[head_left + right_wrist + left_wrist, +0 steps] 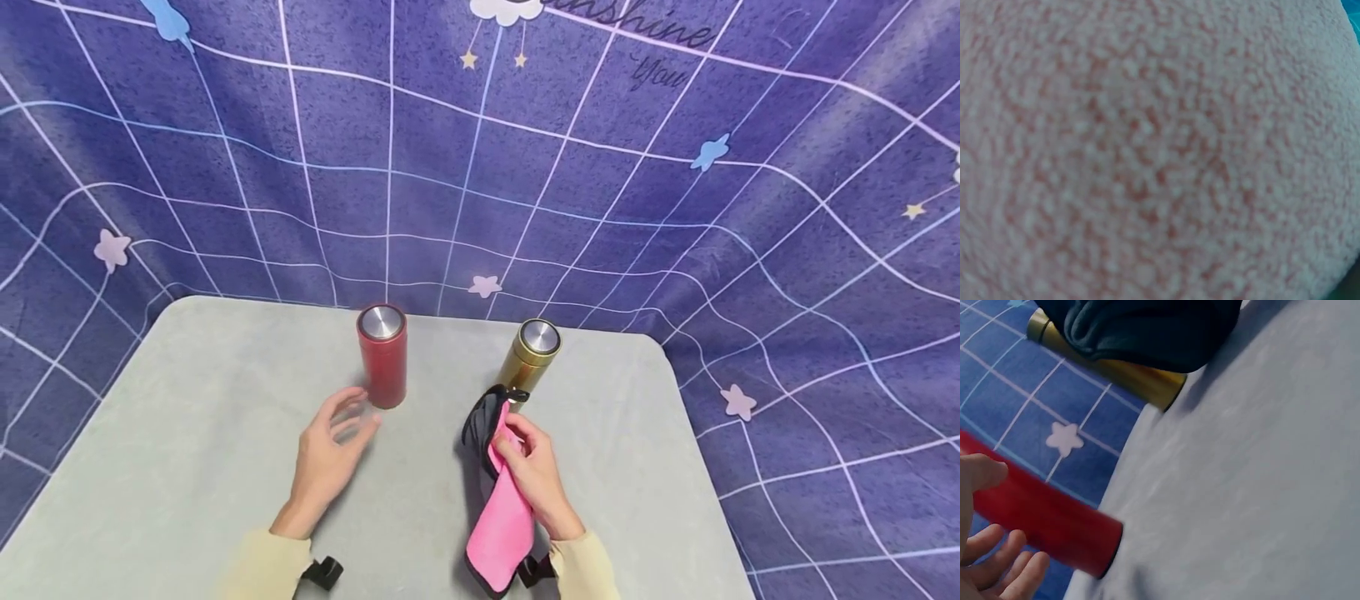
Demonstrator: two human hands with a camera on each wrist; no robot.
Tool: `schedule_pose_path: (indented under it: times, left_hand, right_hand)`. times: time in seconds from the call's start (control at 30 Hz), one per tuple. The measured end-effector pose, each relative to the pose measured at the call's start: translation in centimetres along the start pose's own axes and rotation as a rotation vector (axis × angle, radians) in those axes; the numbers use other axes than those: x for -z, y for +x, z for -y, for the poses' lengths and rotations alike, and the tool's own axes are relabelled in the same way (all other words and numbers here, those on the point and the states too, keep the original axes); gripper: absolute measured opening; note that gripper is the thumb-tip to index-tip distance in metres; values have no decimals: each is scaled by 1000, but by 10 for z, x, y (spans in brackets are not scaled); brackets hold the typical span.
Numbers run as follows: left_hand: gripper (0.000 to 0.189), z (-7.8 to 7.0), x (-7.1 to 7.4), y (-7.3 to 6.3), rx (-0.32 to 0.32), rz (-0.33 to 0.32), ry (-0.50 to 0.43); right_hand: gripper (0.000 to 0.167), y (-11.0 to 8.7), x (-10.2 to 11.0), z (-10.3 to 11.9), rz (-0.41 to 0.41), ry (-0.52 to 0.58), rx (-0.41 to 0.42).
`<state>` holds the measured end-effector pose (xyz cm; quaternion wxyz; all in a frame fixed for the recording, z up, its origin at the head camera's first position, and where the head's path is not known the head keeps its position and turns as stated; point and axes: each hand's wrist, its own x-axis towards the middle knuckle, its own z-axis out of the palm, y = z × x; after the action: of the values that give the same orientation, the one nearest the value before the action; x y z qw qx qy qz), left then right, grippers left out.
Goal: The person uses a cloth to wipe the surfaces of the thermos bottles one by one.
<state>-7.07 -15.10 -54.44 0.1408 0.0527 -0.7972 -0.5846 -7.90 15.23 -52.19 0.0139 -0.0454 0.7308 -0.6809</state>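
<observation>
A red vacuum flask point(386, 367) with a steel-topped lid stands upright toward the back of the table. Close to its lower left side is my left hand point(330, 454), its fingers loosely bent and not wrapped around it. In the left wrist view, the thumb and fingertips appear on either side of the red flask point(1054, 519); whether they touch it I cannot tell. My right hand point(542, 475) pinches a pink and black cloth point(501, 542) that hangs down toward the wrist. Behind the cloth is a gold vacuum flask point(527, 367), its lower part hidden. Pink fuzzy cloth point(1154, 156) fills the right wrist view, blurred.
The pale grey table point(225, 400) has its back edge just behind the two flasks. A blue-purple grid-patterned drape point(420, 183) with stars hangs behind it and along both sides.
</observation>
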Motion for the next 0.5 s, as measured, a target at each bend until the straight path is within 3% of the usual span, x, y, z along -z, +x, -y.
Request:
schedule_pose_path:
  times: [0.13, 0.3, 0.5]
  left_hand:
    - [60, -3, 9, 15, -26, -26, 0]
    - [65, -20, 16, 36, -105, -34, -22]
    - [69, -41, 28, 60, -187, 18, -43]
  right_hand:
    - [23, 8, -7, 1, 46, 1, -16]
    - [35, 21, -13, 4, 79, 34, -55]
    - [37, 37, -20, 14, 154, 42, -36]
